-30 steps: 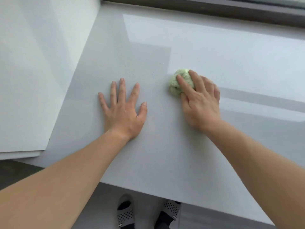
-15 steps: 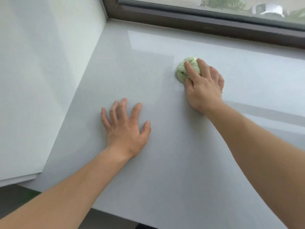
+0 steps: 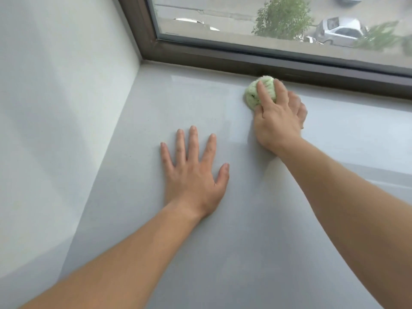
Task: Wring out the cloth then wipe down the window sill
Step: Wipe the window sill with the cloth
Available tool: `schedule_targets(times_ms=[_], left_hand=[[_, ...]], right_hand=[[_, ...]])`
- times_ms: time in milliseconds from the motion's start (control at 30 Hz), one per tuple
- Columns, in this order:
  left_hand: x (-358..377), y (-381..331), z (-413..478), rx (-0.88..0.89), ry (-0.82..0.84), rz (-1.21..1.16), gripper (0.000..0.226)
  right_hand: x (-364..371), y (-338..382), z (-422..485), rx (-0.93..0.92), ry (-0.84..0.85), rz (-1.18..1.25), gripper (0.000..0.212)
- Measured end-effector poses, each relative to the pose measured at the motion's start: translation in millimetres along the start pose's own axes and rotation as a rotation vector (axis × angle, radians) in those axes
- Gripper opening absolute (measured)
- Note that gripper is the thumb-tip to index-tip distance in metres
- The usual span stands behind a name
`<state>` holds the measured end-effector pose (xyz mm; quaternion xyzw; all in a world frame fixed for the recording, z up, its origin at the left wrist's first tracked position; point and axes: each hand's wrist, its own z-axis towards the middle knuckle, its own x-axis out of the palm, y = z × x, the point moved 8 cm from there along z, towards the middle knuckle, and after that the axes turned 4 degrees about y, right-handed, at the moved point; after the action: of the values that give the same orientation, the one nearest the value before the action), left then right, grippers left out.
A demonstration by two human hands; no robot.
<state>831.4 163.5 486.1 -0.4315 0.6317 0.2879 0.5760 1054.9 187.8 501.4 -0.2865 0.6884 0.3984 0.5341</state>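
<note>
A balled-up pale green cloth (image 3: 253,93) lies on the grey window sill (image 3: 156,103), right against the dark window frame at the back. My right hand (image 3: 277,118) presses down on the cloth with its fingers curled over the top; most of the cloth is hidden beneath them. My left hand (image 3: 192,172) rests flat on the sill nearer to me, palm down with fingers spread, holding nothing.
The dark window frame (image 3: 223,58) runs along the sill's far edge, with glass above it showing a street, trees and cars. A white wall (image 3: 62,108) bounds the sill on the left, meeting the frame at the back-left corner.
My right hand has pushed the cloth away from me across the sill, from the middle to the window frame. My left hand has stayed flat on the sill.
</note>
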Motion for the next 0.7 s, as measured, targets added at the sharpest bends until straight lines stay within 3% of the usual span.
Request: schedule_targets(times_ms=[200, 367, 533, 700], left_hand=[[-2.2, -0.7, 1.2, 0.014, 0.002, 0.005, 0.073], [-1.1, -0.8, 2.6, 0.011, 0.017, 0.013, 0.073], [-1.9, -0.5, 2.5, 0.014, 0.029, 0.020, 0.073], [-1.6, -2.2, 1.7, 0.010, 0.043, 0.030, 0.074]], right_hand=[[10.5, 64.4, -5.9, -0.422, 0.020, -0.086, 0.050], [6.5, 58.1, 32.8, -0.156, -0.051, -0.017, 0.052], [1.2, 41.9, 11.9, -0.367, 0.011, -0.061, 0.049], [-21.4, -42.4, 24.0, -0.132, -0.042, -0.016, 0.051]])
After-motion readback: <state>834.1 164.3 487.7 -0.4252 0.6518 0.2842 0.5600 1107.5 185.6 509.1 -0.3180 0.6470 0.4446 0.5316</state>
